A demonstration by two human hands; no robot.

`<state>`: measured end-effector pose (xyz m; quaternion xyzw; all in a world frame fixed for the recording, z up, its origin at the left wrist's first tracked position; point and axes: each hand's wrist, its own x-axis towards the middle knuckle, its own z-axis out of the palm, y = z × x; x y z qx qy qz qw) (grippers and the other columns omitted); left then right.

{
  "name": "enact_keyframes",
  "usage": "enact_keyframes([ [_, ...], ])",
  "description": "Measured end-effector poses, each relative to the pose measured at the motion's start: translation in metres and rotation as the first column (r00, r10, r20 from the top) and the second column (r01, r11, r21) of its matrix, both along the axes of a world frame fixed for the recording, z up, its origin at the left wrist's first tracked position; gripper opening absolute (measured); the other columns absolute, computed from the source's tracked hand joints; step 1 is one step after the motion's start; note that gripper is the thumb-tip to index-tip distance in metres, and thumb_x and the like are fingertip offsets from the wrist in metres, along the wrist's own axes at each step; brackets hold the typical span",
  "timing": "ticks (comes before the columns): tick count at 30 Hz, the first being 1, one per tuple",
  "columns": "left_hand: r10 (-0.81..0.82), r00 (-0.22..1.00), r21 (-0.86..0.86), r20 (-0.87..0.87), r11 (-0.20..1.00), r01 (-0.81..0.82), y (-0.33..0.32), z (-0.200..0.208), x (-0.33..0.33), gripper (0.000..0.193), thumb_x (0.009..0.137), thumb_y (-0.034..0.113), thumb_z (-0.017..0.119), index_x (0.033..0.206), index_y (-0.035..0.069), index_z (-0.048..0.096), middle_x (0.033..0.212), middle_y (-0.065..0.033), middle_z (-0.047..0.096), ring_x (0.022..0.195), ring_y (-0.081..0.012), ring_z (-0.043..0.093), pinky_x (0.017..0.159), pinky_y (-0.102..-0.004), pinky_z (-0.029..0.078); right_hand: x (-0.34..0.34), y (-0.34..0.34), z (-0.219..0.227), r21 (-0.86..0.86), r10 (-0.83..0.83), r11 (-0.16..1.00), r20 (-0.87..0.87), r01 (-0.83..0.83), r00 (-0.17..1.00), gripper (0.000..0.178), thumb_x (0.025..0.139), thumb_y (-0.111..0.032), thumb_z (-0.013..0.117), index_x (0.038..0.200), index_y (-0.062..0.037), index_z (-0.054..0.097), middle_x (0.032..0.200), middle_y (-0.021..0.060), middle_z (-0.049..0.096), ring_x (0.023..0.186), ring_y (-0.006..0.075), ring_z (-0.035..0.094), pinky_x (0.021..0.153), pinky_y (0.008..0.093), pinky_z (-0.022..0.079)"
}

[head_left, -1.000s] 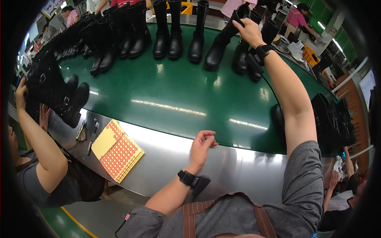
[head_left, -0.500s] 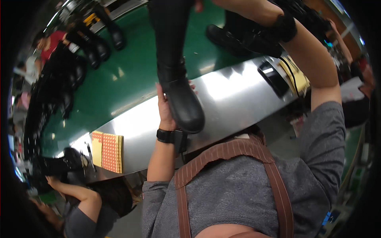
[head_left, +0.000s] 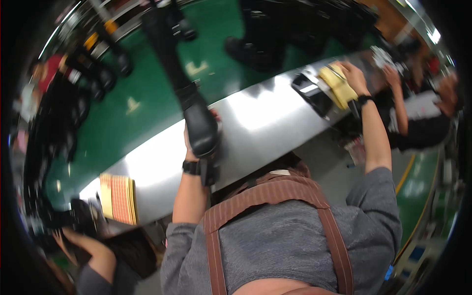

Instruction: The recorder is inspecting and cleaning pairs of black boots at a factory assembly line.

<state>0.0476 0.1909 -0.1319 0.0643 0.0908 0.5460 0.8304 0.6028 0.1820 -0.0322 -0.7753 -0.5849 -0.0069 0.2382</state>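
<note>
A tall black leather boot (head_left: 200, 129) slants over the steel strip of the bench, its rounded toe toward me and its shaft leaning away to the upper left. My left hand (head_left: 189, 145) is closed around the foot part from beneath; fingertips show past its right side. Far off to the right, my right hand (head_left: 355, 78) grips the edge of a folded yellow cloth-like bundle (head_left: 338, 87), somewhat smeared by motion. Beside that bundle lies a flat black tray-like object (head_left: 310, 93) with a shiny top.
A yellow pad of sheets with orange markings (head_left: 118, 196) lies at the bench's left. Black boots stand along the green surface (head_left: 147, 93), at left and at the back. A co-worker's arm (head_left: 96, 248) is at lower left; another person's arm (head_left: 399, 103) is at right.
My right hand has come down from the boot's upper shaft to the yellow bundle at the right. The boot, still in my left hand, now leans more to the left.
</note>
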Motion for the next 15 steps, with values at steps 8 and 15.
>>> enact_keyframes([
  [8,-0.087,0.996,0.100,-0.020,0.991,0.089,-0.006,0.002,-0.025,0.078,0.096,0.063,0.013,0.130,0.001,0.047,0.108,-0.0253,0.062,0.100,-0.0356,0.064,0.084,-0.0445,0.056,-0.006,0.018,-0.045,-0.052,-0.112,0.989,0.330,0.137,0.937,0.028,0.083,-0.019,0.065,0.110,-0.0134,0.068,0.097,0.0151,0.067,0.095,0.0349,0.062,0.082,0.0443,0.049],
  [15,0.070,0.988,0.059,-0.140,0.996,-0.062,-0.010,0.018,-0.016,0.073,0.097,0.061,0.020,0.136,0.004,0.042,0.117,-0.0194,0.059,0.101,-0.0289,0.063,0.087,-0.0408,0.054,-0.077,-0.020,0.035,0.217,-0.113,0.975,0.348,0.038,0.931,0.024,0.097,-0.021,0.051,0.113,-0.0085,0.064,0.108,0.0127,0.063,0.099,0.0328,0.062,0.082,0.0390,0.049],
])
